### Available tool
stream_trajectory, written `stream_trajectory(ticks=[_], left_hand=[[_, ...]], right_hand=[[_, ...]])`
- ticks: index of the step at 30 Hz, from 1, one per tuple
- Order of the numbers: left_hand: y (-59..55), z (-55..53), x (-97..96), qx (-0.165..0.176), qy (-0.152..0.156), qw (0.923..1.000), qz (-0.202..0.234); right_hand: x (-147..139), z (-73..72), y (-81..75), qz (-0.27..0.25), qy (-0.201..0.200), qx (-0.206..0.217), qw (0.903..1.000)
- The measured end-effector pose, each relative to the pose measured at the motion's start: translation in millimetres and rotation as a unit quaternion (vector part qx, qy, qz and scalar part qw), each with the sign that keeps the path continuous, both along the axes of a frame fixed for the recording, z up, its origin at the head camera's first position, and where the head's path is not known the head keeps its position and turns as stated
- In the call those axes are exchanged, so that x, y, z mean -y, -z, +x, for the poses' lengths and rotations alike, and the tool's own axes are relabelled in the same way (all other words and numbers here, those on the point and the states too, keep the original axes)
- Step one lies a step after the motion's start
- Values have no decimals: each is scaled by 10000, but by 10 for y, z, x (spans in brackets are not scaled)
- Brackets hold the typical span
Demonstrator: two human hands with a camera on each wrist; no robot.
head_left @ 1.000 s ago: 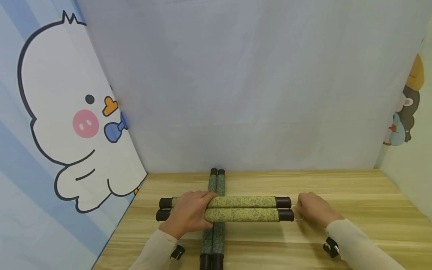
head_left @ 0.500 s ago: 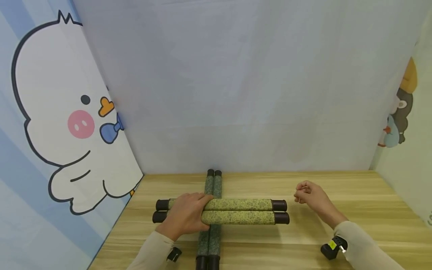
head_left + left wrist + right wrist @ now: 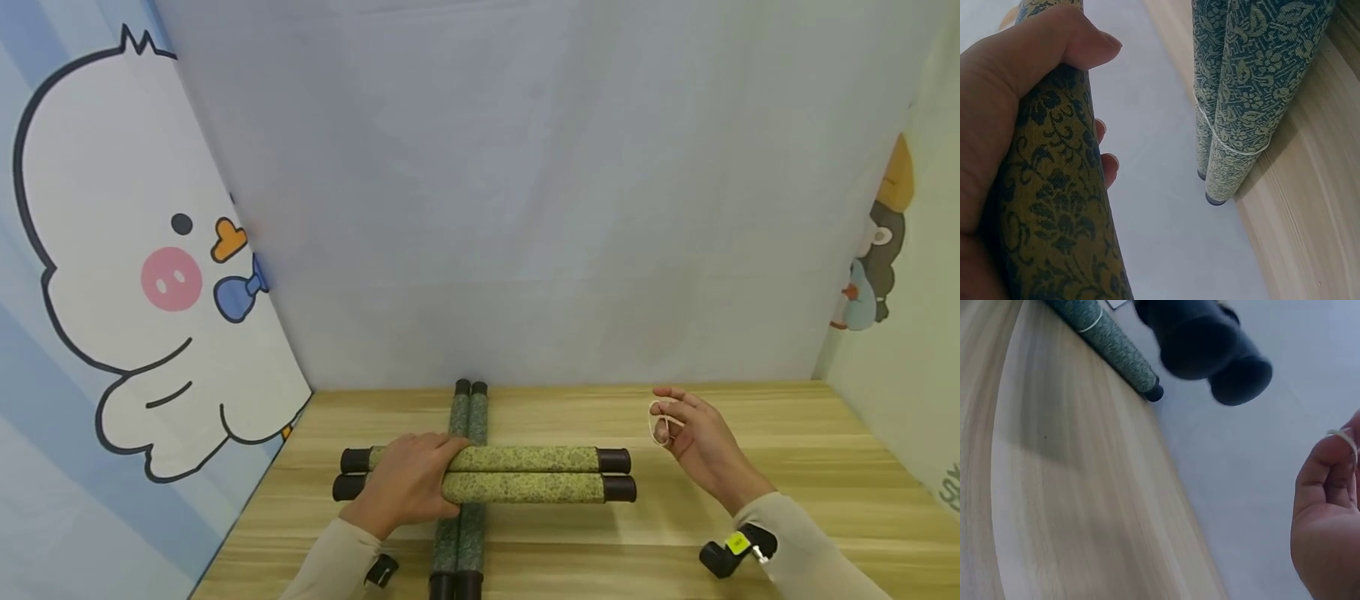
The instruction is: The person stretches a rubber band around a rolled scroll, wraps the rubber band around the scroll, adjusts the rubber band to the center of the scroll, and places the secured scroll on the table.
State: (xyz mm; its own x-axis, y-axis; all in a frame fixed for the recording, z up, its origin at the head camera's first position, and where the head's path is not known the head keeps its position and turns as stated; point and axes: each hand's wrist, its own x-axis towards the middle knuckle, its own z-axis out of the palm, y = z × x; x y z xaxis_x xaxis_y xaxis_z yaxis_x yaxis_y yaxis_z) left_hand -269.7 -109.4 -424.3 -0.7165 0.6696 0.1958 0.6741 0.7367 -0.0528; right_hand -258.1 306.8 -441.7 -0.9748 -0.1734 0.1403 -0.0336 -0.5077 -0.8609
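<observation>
The left hand [image 3: 408, 483] has its fingers wrapped round the yellow scrolls [image 3: 525, 488], crosswise above the green scrolls [image 3: 472, 542], which run from 12 to 6 o'clock on the counter [image 3: 570, 562]; contact between pairs cannot be confirmed. The right hand [image 3: 705, 446], at 3 o'clock, pinches a thin white band [image 3: 650, 423], its fingers partly cut off in the right wrist view.

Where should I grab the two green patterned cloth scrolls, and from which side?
I'd probably grip both green scrolls together, since a thin white band binds them, around their near part, from the right: yellow patterned cloth scrolls cross over their middle, and the left hand crowds the left.
</observation>
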Motion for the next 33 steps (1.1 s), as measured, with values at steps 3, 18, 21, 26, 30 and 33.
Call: stream_trajectory(ticks=[3, 18, 21, 26, 30, 33], left_hand=[[9, 8, 6, 4, 15, 10000, -7], [22, 29, 14, 186, 4, 9998, -87], [26, 21, 15, 194, -23, 9998, -45], [17, -1, 17, 69, -41, 9999, 123], [8, -3, 38, 76, -103, 9998, 143], [4, 6, 69, 133, -197, 9996, 130]], right_hand=[[-10, -3, -15, -498, -328, -44, 9982], [6, -3, 1, -1557, -874, -538, 9825], [18, 27, -23, -667, -411, -248, 9966], [57, 109, 12, 1336, -312, -159, 9904], [115, 186, 25, 2782, -700, -317, 9575], [160, 214, 19, 3433, -983, -522, 9326]])
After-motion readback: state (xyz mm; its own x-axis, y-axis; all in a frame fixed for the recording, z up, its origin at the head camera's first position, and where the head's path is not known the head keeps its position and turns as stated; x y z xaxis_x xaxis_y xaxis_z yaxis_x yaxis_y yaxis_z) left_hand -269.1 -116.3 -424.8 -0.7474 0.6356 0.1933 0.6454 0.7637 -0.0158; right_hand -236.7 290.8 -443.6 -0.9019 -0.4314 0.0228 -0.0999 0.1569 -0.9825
